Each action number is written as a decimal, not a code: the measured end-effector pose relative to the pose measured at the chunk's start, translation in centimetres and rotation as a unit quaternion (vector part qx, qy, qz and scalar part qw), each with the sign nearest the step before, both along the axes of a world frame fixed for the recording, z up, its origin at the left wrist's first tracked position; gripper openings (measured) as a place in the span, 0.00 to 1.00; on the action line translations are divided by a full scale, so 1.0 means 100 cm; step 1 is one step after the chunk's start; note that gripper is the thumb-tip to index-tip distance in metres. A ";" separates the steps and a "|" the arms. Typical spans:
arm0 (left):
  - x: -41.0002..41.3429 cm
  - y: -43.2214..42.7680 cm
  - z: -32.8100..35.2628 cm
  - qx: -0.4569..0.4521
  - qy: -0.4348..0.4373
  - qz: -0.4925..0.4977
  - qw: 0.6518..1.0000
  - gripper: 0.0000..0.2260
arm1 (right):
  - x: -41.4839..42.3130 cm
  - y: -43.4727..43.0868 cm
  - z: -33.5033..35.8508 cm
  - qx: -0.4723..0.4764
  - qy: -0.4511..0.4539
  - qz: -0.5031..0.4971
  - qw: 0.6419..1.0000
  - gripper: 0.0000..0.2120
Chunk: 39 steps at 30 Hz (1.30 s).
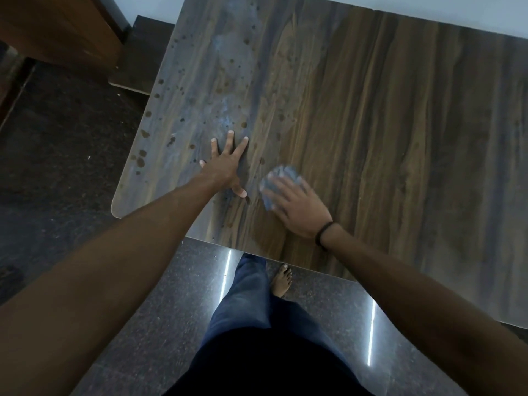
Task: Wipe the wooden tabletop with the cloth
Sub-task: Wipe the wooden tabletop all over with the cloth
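Left hand (227,164) lies flat, fingers spread, on the spotted brown wood-grain tabletop (371,124); right hand (297,208) presses a crumpled pale-blue cloth (275,178) just beside it.

We note a wooden tabletop (385,124) on dark stone floor (57,167), bearing brown spots (143,158), a crumpled cloth (274,181) and a flat left hand (225,164).

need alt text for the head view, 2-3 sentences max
Seen from above, a person's right hand presses a crumpled blue cloth on a wooden tabletop, while the left hand lies flat with fingers spread beside it. Dark droplet spots and a pale smear cover the table's left part. Below the table edge are jeans, a bare foot and a dark speckled floor.
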<state>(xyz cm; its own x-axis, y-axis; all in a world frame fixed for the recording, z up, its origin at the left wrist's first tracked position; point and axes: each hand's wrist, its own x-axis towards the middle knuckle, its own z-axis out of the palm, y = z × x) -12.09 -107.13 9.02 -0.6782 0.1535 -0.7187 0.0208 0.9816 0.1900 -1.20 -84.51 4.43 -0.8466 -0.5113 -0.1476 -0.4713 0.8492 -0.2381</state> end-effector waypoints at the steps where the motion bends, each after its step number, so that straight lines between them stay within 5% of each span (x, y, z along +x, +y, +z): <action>1: 0.000 0.000 0.001 -0.001 -0.001 -0.001 1.000 0.65 | 0.013 0.008 -0.001 -0.006 -0.010 0.083 0.996 0.25; 4: -0.002 0.000 0.000 0.003 0.003 -0.001 1.000 0.65 | -0.019 0.031 -0.001 0.014 -0.003 0.130 0.991 0.25; 7: -0.001 -0.001 -0.001 0.004 0.008 -0.002 1.000 0.65 | -0.073 0.019 0.010 -0.009 -0.022 -0.111 0.993 0.25; 9: 0.001 -0.002 -0.001 0.004 0.012 -0.003 1.000 0.65 | -0.072 0.001 0.014 -0.020 -0.023 -0.178 0.984 0.25; 14: 0.001 0.001 0.002 0.001 0.002 -0.002 1.000 0.65 | -0.019 0.028 0.000 0.006 -0.005 0.122 0.993 0.24; 16: -0.002 0.002 0.003 -0.002 -0.004 -0.004 1.000 0.65 | -0.057 0.040 0.001 0.020 0.001 0.069 0.997 0.24; 20: -0.002 0.002 0.002 -0.007 -0.021 -0.004 1.000 0.64 | -0.110 0.023 0.012 -0.010 -0.017 -0.191 0.981 0.25; 25: -0.024 -0.005 0.006 -0.018 -0.008 -0.043 0.999 0.63 | -0.081 0.045 0.001 0.006 0.001 0.024 1.000 0.24; 30: -0.102 0.000 0.020 -0.013 0.039 -0.040 0.998 0.64 | -0.150 0.028 0.014 -0.017 -0.034 -0.198 0.979 0.26; 35: -0.138 0.011 0.011 -0.004 0.020 -0.046 0.999 0.62 | -0.120 0.042 0.000 0.019 -0.006 0.052 0.998 0.24; 39: -0.140 0.006 0.002 0.017 0.014 -0.052 0.998 0.61 | -0.189 0.049 0.009 0.003 -0.006 -0.149 0.989 0.25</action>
